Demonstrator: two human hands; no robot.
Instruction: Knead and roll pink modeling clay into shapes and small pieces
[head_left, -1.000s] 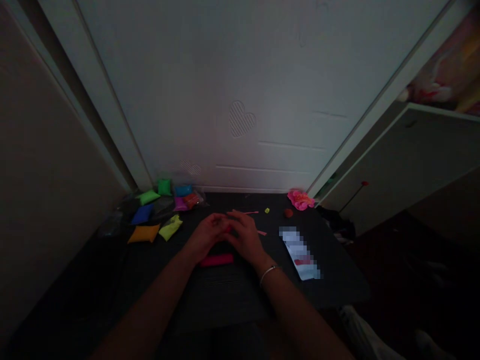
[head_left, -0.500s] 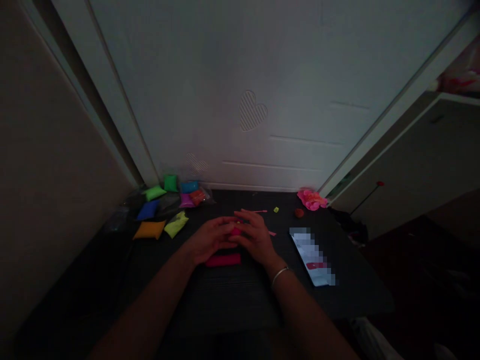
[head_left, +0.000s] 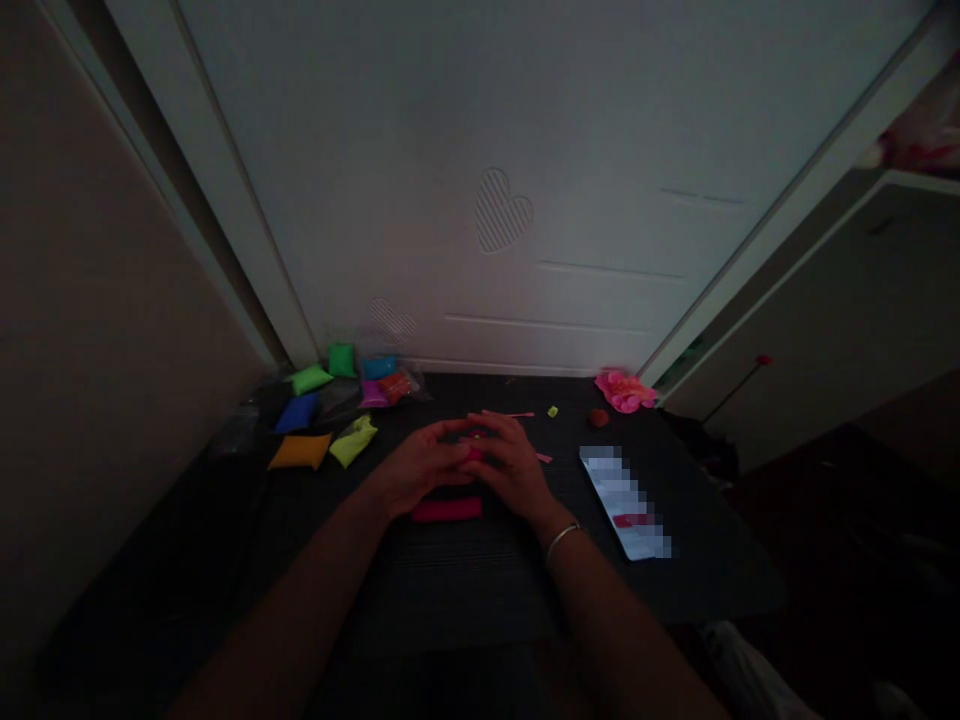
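Note:
My left hand and my right hand meet over the dark table, fingers curled around a small piece of pink modelling clay. A yellow speck shows on top of it; the fingers hide most of its shape. Just below the hands lies a thick red-pink roll. Two thin pink tools, one above and another beside my right hand, are partly covered by it. A bit of yellow clay and a reddish-brown lump sit farther right.
Packets of coloured clay, including an orange one, a yellow one and a blue one, lie at the left. A lit phone lies at the right, with a pink flower-like piece behind it. A white panel rises behind the table.
The camera view has swung slightly, shifting the whole scene. My fingers have moved a little around the pink clay, and more of it shows between them now. Both hands keep hold.

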